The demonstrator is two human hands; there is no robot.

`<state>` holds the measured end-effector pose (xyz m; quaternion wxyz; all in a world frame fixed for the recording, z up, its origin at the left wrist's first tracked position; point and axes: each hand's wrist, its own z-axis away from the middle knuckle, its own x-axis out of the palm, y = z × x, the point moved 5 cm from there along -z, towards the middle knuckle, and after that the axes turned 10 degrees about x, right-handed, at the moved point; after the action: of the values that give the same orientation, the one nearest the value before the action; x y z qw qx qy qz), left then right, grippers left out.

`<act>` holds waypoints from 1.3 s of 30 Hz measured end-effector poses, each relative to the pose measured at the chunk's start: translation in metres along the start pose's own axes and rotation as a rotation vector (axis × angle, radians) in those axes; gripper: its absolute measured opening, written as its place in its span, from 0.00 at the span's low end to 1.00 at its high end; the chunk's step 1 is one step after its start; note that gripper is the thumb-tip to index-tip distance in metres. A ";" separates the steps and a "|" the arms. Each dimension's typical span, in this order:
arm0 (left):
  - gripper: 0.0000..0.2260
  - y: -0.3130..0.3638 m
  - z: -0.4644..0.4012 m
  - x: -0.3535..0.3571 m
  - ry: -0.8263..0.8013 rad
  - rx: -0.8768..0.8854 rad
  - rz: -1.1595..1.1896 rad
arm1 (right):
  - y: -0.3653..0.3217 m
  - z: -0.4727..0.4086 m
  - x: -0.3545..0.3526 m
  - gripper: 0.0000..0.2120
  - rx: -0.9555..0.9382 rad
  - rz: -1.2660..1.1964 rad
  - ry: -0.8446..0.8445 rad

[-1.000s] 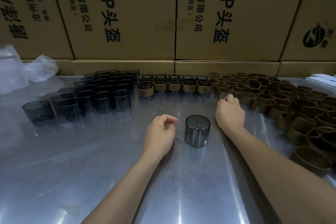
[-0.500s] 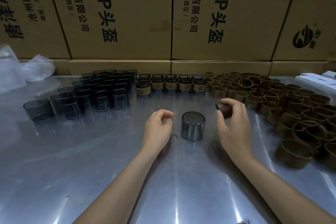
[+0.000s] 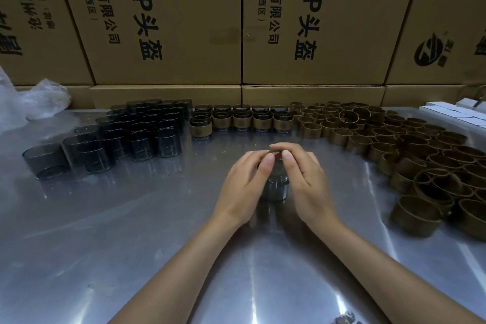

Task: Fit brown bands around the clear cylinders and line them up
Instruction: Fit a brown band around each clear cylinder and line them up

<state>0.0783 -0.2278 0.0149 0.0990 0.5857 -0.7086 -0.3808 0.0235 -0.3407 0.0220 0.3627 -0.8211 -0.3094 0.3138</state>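
Observation:
One clear cylinder stands upside down on the metal table in front of me. My left hand and my right hand close round its top from both sides. Their fingertips pinch a brown band over the cylinder's top, and most of the band is hidden by the fingers. Bare clear cylinders crowd the back left. Banded cylinders stand in rows at the back middle. Loose brown bands fill the right side.
Tall cardboard boxes wall off the back of the table. Crumpled plastic bags lie at the far left. Small white boxes sit at the far right.
My right hand picked a brown band from the pile and carried it left over the cylinder. My left hand moved right to the cylinder, and both hands now hold the band over it.

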 end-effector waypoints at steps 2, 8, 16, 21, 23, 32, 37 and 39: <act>0.20 -0.001 0.002 0.004 -0.037 0.010 -0.041 | 0.004 0.000 0.003 0.12 0.010 0.010 -0.009; 0.22 -0.013 0.005 0.008 -0.086 -0.130 0.000 | 0.015 -0.003 0.016 0.14 0.066 0.007 -0.105; 0.24 -0.017 0.005 0.008 -0.082 -0.197 0.030 | 0.031 -0.003 0.023 0.24 0.344 -0.003 -0.334; 0.28 -0.025 0.005 0.008 -0.055 -0.297 0.054 | 0.039 0.000 0.024 0.36 0.453 0.141 -0.439; 0.32 -0.028 0.006 0.011 -0.118 -0.311 0.031 | 0.039 -0.001 0.024 0.35 0.493 0.120 -0.406; 0.42 -0.013 0.009 0.021 -0.135 -0.383 0.074 | 0.028 -0.001 0.023 0.38 0.591 -0.254 -0.364; 0.32 0.005 0.003 0.021 0.064 -0.340 0.194 | 0.028 0.004 0.025 0.42 0.597 -0.492 -0.251; 0.41 0.003 0.004 0.019 0.082 -0.392 0.257 | 0.025 0.004 0.026 0.40 0.591 -0.532 -0.196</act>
<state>0.0683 -0.2438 0.0082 0.2871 0.4754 -0.6853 -0.4712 0.0432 -0.3336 -0.0078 0.6205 -0.5391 -0.4406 0.3610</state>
